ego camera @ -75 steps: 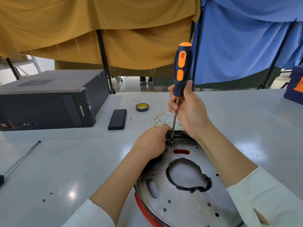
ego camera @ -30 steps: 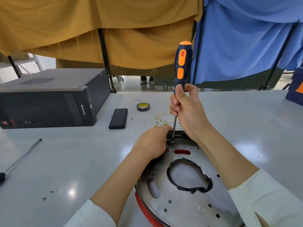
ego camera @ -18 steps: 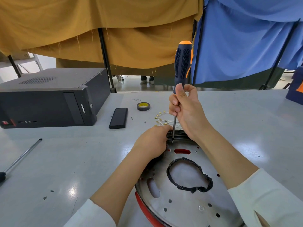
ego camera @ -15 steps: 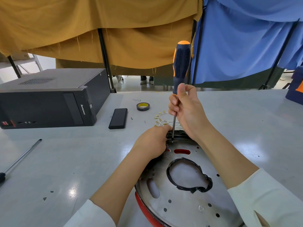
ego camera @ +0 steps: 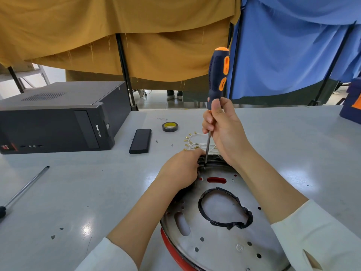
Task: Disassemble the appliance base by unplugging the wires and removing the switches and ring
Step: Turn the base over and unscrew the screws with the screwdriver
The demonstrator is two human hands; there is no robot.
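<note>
The round appliance base (ego camera: 220, 243), a silver metal plate with a red rim, lies at the table's near edge. A loop of black tape (ego camera: 224, 208) sits around an opening in its middle. My right hand (ego camera: 222, 132) holds a black and orange screwdriver (ego camera: 217, 75) upright, its tip on the base's far rim. My left hand (ego camera: 181, 169) grips that far rim right beside the tip; what its fingers hold is hidden. White wires with brass terminals (ego camera: 192, 142) lie just beyond the base.
A black computer case (ego camera: 58, 118) stands at the left. A black flat device (ego camera: 140, 140) and a roll of tape (ego camera: 170, 126) lie behind the base. A second screwdriver (ego camera: 25, 187) rests at the far left. Yellow and blue curtains hang behind.
The screwdriver handle has turned in my right hand, its orange panels showing on different sides. Both hands and the base stay in place.
</note>
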